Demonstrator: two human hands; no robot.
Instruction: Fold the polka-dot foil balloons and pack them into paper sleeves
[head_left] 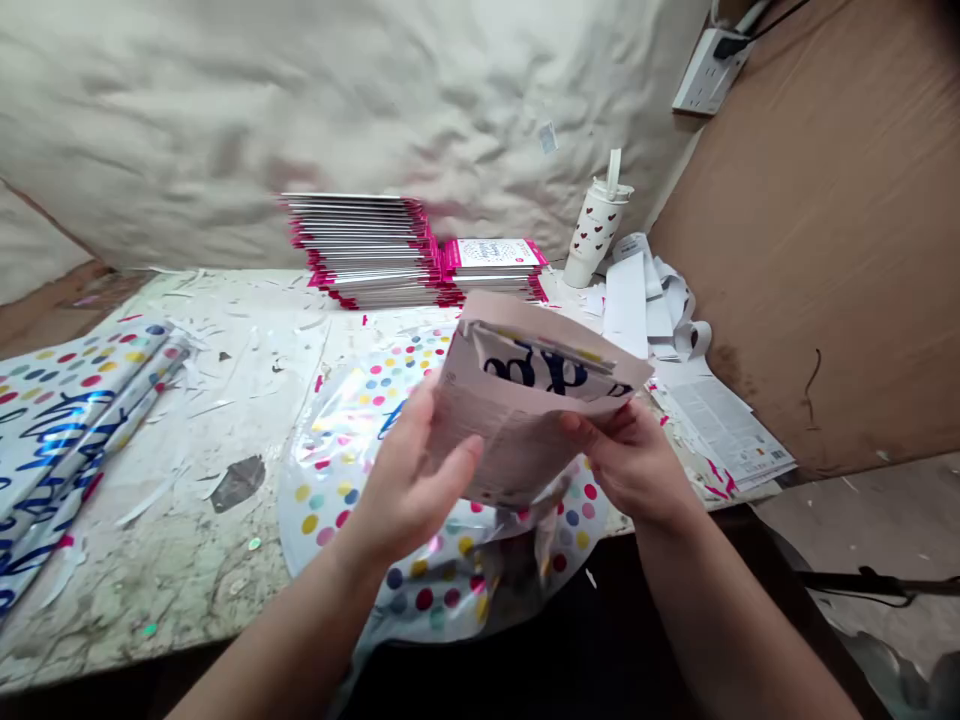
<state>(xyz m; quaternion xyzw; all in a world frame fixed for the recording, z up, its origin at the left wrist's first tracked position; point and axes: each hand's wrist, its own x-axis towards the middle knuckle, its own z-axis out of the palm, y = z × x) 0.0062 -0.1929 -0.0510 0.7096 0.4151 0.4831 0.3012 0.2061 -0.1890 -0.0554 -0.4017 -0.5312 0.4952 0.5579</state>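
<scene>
Tilted in front of me is a paper envelope (517, 440), its mouth gaping at the top. Inside it shows a folded foil balloon (540, 367) with dark blue lettering. My left hand (420, 480) holds the envelope's left side, thumb across the front. At the right edge my right hand (626, 460) pinches it, thumb in front and fingers behind. Under both hands a round foil balloon (322, 500) with coloured dots lies flat at the table's front edge, partly hidden by the envelope.
A tall stack of pink-edged packets (367, 250) and a shorter packet stack (495, 255) stand at the back. Dotted foil balloons (67, 430) lie on the left. A white tumbler (598, 230), paper strips (637, 300) and printed sheets (724, 425) are on the right.
</scene>
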